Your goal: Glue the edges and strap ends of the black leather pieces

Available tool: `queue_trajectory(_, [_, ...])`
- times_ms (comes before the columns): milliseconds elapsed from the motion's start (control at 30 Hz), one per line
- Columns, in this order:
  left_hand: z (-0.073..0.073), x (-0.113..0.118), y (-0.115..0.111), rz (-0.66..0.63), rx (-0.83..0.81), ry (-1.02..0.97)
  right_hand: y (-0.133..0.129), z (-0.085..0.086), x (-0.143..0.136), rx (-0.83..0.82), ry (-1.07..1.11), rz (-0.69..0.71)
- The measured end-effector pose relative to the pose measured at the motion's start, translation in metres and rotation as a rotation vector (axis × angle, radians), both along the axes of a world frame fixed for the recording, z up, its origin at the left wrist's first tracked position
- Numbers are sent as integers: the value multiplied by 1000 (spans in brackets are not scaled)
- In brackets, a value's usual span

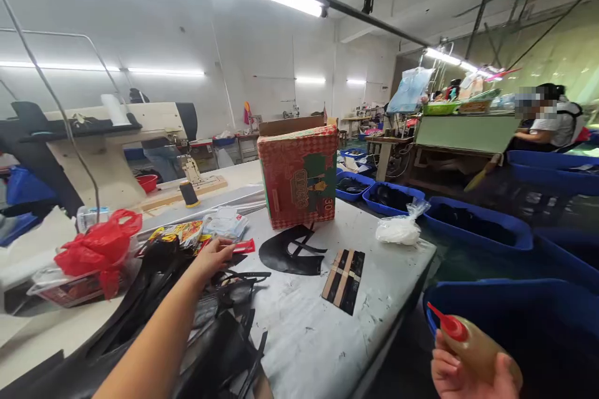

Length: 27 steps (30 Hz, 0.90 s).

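Observation:
My left hand (216, 257) reaches over the left part of the table, its fingers closed on a small flat red object (246, 246) whose kind I cannot make out. Below it lies a heap of black cut leather-like pieces (224, 336). My right hand (449, 365), at the lower right, grips a squeeze bottle (486, 349) with a red cap and thin pointed nozzle, filled with something yellowish brown. A curved black piece (287, 254) lies flat in front of the cardboard box. Near it is a small bundle of black and tan strips (344, 280) held by a light band.
A red-checked cardboard box (299, 181) stands upright on the table. A clear bag of white material (400, 230) sits near the right corner. Left are a red plastic bag (100, 249) and a sewing machine (154, 124). Blue tubs (482, 224) line the floor; a person (555, 121) sits beyond.

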<state>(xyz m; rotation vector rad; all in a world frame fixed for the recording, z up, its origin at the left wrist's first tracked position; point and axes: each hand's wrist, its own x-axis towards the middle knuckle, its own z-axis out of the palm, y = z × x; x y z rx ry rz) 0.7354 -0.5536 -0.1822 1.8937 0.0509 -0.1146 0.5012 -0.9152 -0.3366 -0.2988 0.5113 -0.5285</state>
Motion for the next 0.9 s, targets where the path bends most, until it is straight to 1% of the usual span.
queue_trajectory(33, [4,-13,10,-55,78,-22,4,2,2,15,13,8])
queue_trajectory(100, [10,-47,25,-201,243,-35,16,9,7,44,15,50])
queue_trajectory(167, [13,-88,30,-383,407,-1,32,18,12,45,-22,123])
queue_trajectory(200, [11,-109,28,-481,506,29,40,23,14,37,-45,159])
queue_trajectory(267, [4,-149,21,-651,711,95,56,31,17,22,-75,232])
queue_trajectory(333, [-10,-183,11,-745,874,100,69,38,17,4,-104,305])
queue_trajectory(400, [-26,-207,4,-775,979,48,80,43,15,-16,-128,360])
queue_trajectory(467, [-40,-222,2,-785,1015,-10,89,48,10,-28,-139,386])
queue_trajectory(500, [-45,-224,4,-798,1005,-33,93,51,7,-32,-141,390])
queue_trajectory(567, [-50,-223,9,-866,914,-61,99,55,2,-44,-149,395])
queue_trajectory(667, [-48,-208,19,-993,664,-15,106,59,-4,-83,-177,412])
queue_trajectory(733, [-45,-195,23,-1026,479,71,109,61,-7,-122,-187,433])
queue_trajectory(800, [-45,-186,22,-973,351,141,112,63,-9,-188,-194,448])
queue_trajectory(900, [-53,-182,12,-767,200,192,115,64,-12,-333,-203,408])
